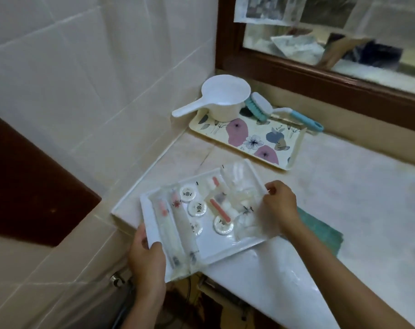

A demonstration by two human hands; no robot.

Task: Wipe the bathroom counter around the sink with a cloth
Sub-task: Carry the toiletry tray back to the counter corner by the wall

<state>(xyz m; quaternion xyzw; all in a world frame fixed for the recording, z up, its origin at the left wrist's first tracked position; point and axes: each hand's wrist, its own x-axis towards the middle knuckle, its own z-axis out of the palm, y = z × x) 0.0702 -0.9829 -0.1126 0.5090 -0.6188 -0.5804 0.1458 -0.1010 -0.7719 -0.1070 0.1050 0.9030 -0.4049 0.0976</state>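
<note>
A white amenity tray (227, 251) filled with wrapped toothbrushes, round packets and other small toiletries hangs over the counter's left front corner. My left hand (147, 260) grips its near left corner. My right hand (280, 202) holds its far right edge. A green cloth (325, 230) lies flat on the pale marble counter (358, 186), partly hidden under my right wrist and the tray. The sink is out of view.
A floral tray (254, 136) sits at the back left of the counter, carrying a white water scoop (221, 99) and a teal scrub brush (261, 106). Tiled wall stands on the left; a brown-framed mirror (320, 74) runs behind. Pipes show under the counter.
</note>
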